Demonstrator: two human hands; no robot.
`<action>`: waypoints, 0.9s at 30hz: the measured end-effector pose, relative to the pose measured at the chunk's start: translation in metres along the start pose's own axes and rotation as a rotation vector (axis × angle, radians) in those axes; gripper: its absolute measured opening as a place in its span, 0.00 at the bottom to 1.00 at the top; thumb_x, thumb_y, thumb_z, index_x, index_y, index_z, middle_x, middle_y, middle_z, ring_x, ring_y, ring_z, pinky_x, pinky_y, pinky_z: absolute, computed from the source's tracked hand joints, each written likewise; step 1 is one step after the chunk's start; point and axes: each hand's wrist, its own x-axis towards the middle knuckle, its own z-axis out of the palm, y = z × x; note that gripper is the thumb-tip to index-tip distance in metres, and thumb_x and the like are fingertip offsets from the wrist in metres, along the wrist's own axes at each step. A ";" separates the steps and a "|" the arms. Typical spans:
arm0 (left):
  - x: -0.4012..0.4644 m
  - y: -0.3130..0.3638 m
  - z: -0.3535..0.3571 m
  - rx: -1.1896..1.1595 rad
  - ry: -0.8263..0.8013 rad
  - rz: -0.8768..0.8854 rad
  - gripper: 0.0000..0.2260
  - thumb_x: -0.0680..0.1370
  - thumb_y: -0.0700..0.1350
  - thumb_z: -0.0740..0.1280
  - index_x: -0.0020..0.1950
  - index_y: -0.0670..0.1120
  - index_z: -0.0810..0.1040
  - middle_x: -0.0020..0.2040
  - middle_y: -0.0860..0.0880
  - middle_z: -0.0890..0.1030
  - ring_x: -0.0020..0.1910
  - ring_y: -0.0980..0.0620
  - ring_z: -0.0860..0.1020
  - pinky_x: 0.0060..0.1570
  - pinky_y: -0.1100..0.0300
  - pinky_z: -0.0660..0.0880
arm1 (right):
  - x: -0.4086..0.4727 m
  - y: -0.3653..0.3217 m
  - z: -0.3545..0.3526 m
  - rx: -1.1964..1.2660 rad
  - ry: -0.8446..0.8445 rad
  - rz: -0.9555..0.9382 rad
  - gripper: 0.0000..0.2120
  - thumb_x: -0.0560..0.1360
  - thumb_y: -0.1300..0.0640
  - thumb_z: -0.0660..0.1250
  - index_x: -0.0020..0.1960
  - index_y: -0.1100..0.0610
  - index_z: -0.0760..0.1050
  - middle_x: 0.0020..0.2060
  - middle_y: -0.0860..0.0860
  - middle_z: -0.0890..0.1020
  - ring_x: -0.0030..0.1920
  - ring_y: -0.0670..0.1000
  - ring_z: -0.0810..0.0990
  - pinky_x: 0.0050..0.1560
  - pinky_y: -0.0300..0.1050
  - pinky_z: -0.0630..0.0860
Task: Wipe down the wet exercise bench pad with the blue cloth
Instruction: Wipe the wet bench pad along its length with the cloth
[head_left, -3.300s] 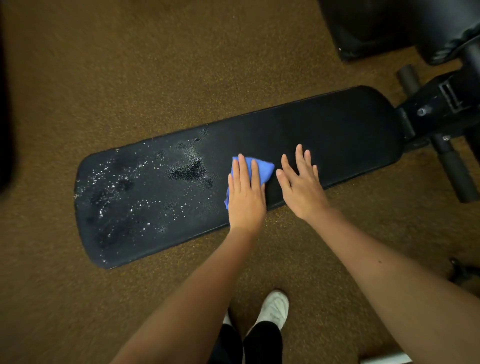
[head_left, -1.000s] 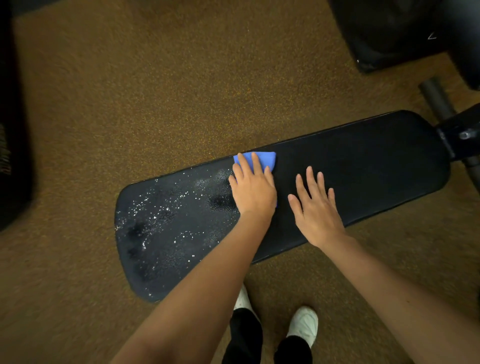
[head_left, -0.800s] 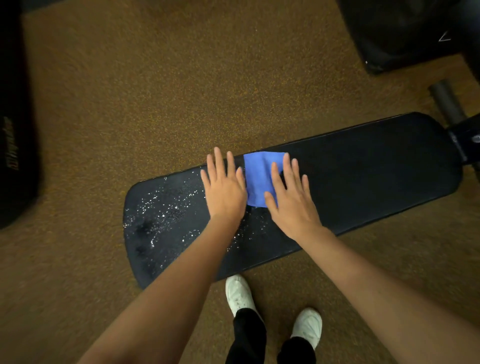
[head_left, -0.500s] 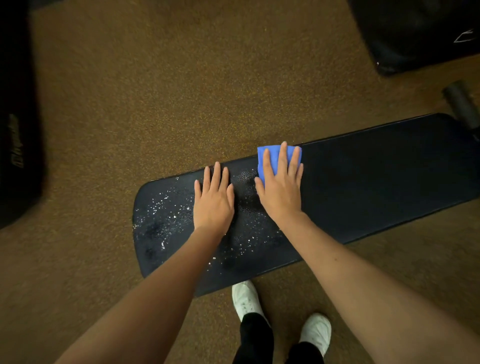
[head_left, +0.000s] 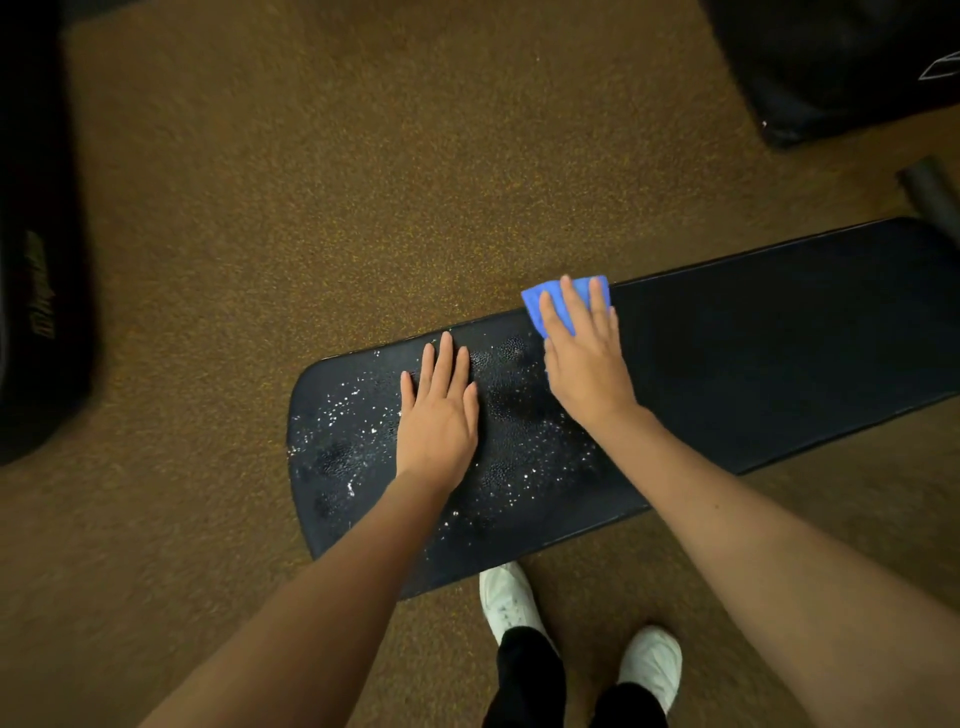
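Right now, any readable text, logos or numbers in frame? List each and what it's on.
Nothing can be read with confidence.
Gold lettering on the black object at the left edge: blurred by motion, not legible.
White line mark on the black pad at the top right: cut off by the frame, looks like part of a logo, no letters visible.
Bench pad, blue cloth, white shoes: no print visible.

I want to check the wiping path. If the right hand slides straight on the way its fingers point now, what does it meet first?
The right hand, flat on the blue cloth, points at the far edge of the bench pad. The cloth already overhangs that edge, so the hand would likely leave the pad, with only brown floor beyond.
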 end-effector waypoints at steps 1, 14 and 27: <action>-0.002 0.000 0.000 0.004 0.000 -0.001 0.22 0.82 0.48 0.44 0.76 0.47 0.48 0.77 0.50 0.44 0.76 0.50 0.40 0.73 0.49 0.41 | -0.007 -0.001 0.002 -0.001 -0.020 -0.066 0.24 0.73 0.65 0.65 0.68 0.63 0.68 0.70 0.63 0.66 0.70 0.69 0.59 0.64 0.68 0.62; -0.006 0.008 0.005 0.001 -0.030 -0.045 0.22 0.82 0.49 0.44 0.76 0.47 0.47 0.77 0.50 0.42 0.75 0.50 0.39 0.72 0.47 0.41 | -0.008 0.005 0.001 -0.018 -0.025 -0.207 0.24 0.71 0.68 0.64 0.67 0.64 0.69 0.69 0.64 0.67 0.69 0.71 0.61 0.63 0.68 0.63; -0.007 0.018 0.008 0.046 -0.023 -0.111 0.23 0.82 0.51 0.41 0.76 0.48 0.46 0.77 0.51 0.43 0.75 0.51 0.40 0.70 0.39 0.39 | -0.034 0.006 -0.001 -0.013 0.006 -0.184 0.28 0.65 0.71 0.70 0.65 0.64 0.71 0.67 0.63 0.70 0.67 0.70 0.65 0.60 0.67 0.68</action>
